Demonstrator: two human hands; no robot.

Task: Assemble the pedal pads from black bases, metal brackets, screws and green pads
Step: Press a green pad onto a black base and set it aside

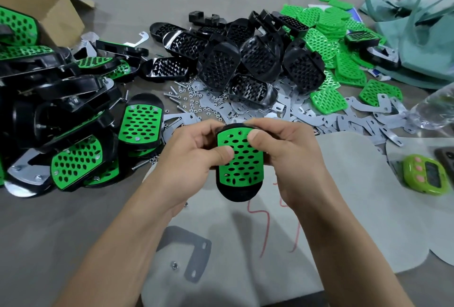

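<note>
**Pedal held in both hands over the near tabletop**

Head view: the left hand and the right hand each kept a closed grip on one pedal, a green pad seated in its black base. Both thumbs pressed on the green face and the fingers curled behind the upper end. The base's rounded lower end hung free below the grip, over a bare stretch of tabletop.

Open room lay only on the near side (a loose bracket and a nut sat there, between the forearms). A heap of finished pedals crowded close on the left. Screws, metal brackets and spare black bases lay just beyond the knuckles. A green timer sat well off to the right.
</note>
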